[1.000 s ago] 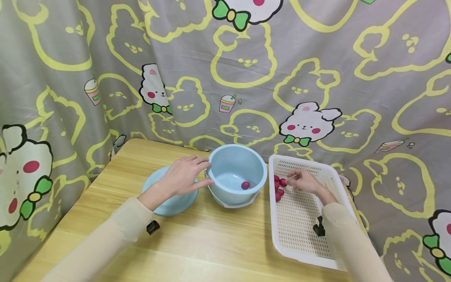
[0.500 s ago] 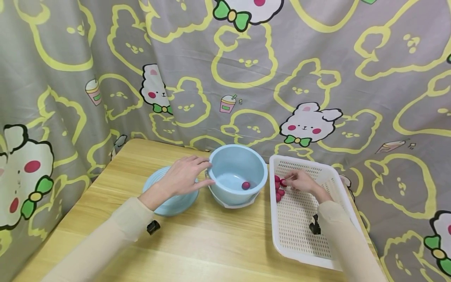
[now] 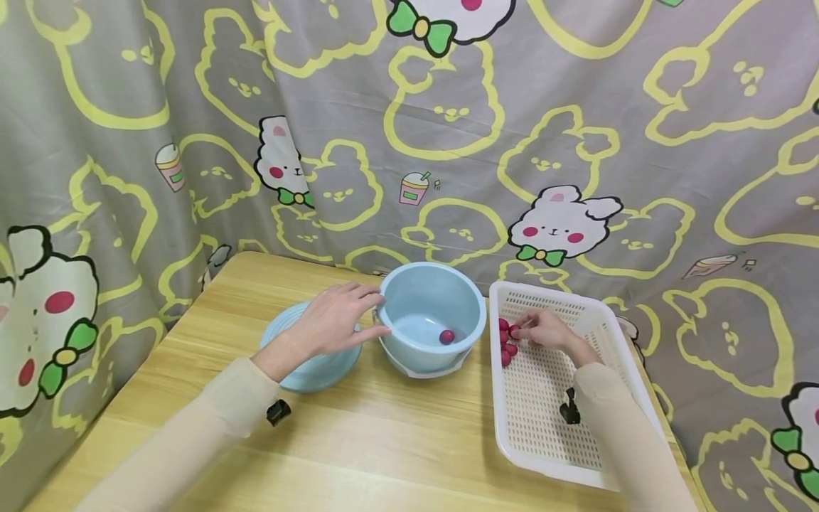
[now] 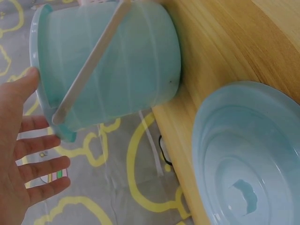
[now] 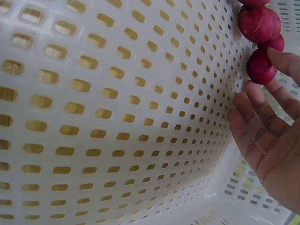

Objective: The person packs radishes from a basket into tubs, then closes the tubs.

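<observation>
In the head view my left hand [image 3: 335, 318] rests at the left rim of a light-blue bucket [image 3: 409, 302]. The left wrist view has its thumb touching the bucket's [image 4: 108, 51] rim, the other fingers spread and fairly straight. One red radish [image 3: 446, 336] lies on the bucket's floor. On the right, my right hand [image 3: 547, 331] reaches into a white perforated basket [image 3: 544, 427]. Its thumb and fingertips pinch a round dark-red radish [image 5: 260, 67], partly covered by the thumb. Several other radishes [image 5: 255, 22] cluster beside it along the basket's left wall.
A shallow round light-blue basin [image 3: 313, 377] sits left of the bucket, partly beneath my left hand. The bucket's pale handle [image 4: 89, 63] hangs down its side. Everything stands on a wooden table [image 3: 371, 455], with a patterned curtain [image 3: 345, 85] behind.
My right hand has shifted slightly left toward the radishes, and its fingers have closed on one. The left hand and the bucket stay in place.
</observation>
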The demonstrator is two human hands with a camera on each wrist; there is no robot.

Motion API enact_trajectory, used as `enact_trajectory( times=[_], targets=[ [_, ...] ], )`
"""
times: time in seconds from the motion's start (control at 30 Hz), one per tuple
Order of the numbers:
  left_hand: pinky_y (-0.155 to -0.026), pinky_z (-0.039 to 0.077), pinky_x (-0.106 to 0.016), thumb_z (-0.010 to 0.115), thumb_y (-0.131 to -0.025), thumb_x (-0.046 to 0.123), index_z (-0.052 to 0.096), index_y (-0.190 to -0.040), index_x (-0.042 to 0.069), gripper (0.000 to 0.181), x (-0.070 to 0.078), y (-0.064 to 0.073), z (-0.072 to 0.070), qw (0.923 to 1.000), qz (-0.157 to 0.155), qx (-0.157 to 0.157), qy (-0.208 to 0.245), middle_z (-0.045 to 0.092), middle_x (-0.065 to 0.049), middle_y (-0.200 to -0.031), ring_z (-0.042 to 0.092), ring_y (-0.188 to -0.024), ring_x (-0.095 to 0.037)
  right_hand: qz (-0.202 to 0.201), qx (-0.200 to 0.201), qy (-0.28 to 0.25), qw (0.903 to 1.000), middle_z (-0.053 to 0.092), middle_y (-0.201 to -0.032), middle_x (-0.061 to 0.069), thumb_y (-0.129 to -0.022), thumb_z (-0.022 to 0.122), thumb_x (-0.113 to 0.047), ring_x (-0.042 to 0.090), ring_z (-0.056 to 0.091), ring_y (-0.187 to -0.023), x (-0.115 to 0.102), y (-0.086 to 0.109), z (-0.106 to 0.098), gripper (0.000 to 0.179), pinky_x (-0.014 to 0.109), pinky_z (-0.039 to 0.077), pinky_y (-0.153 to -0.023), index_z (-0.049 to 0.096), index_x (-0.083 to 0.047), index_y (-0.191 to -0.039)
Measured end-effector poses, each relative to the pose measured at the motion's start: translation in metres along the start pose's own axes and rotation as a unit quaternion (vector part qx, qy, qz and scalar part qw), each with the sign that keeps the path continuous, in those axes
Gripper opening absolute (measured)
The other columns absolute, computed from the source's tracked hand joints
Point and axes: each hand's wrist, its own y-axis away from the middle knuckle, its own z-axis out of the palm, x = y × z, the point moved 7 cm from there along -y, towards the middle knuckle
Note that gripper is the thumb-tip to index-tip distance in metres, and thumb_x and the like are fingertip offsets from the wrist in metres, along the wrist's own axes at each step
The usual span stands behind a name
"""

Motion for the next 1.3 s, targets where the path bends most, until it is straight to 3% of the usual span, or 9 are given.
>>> enact_trajectory(
  times=[0.43, 0.77, 1.03, 1.3],
  targets=[
    [-0.1, 0.06, -0.051, 0.066, -0.097, 0.062, 0.071, -0.132, 0.014, 0.059, 0.0, 0.0, 0.001, 1.0, 0.002, 0.002, -0.003, 0.071, -0.009, -0.137, 0.07, -0.123, -0.032, -0.012, -0.007, -0.003, 0.9999, 0.072, -0.097, 0.013, -0.098, 0.074, -0.021, 0.021, 0.068, -0.077, -0.002, 0.006, -0.005, 0.03, 0.032, 0.058, -0.068, 0.07, 0.002, -0.117],
    [-0.101, 0.06, -0.051, 0.065, -0.098, 0.062, 0.071, -0.132, 0.014, 0.059, 0.0, 0.0, 0.001, 1.0, 0.003, 0.0, -0.002, 0.071, -0.009, -0.137, 0.069, -0.124, -0.032, -0.03, 0.007, -0.009, 0.9995, 0.069, -0.098, 0.014, -0.099, 0.075, -0.029, 0.026, 0.069, -0.083, -0.017, 0.02, -0.019, 0.042, 0.038, 0.061, -0.072, 0.068, 0.003, -0.125],
    [-0.101, 0.06, -0.051, 0.065, -0.098, 0.062, 0.071, -0.131, 0.014, 0.059, 0.0, 0.0, 0.0, 1.0, 0.004, 0.001, -0.002, 0.071, -0.009, -0.137, 0.069, -0.124, -0.032, -0.062, 0.022, -0.021, 0.9976, 0.07, -0.1, 0.021, -0.099, 0.075, -0.027, 0.032, 0.069, -0.085, -0.034, 0.029, -0.032, 0.042, 0.04, 0.064, -0.074, 0.067, 0.004, -0.125],
    [-0.1, 0.06, -0.051, 0.065, -0.098, 0.063, 0.071, -0.131, 0.014, 0.059, 0.0, 0.0, 0.0, 1.0, 0.005, 0.003, -0.005, 0.071, -0.009, -0.137, 0.069, -0.124, -0.032, -0.066, 0.042, -0.035, 0.9963, 0.069, -0.1, 0.013, -0.099, 0.075, -0.031, 0.031, 0.07, -0.088, -0.048, 0.036, -0.04, 0.041, 0.029, 0.061, -0.072, 0.068, 0.0, -0.125]
  ],
)
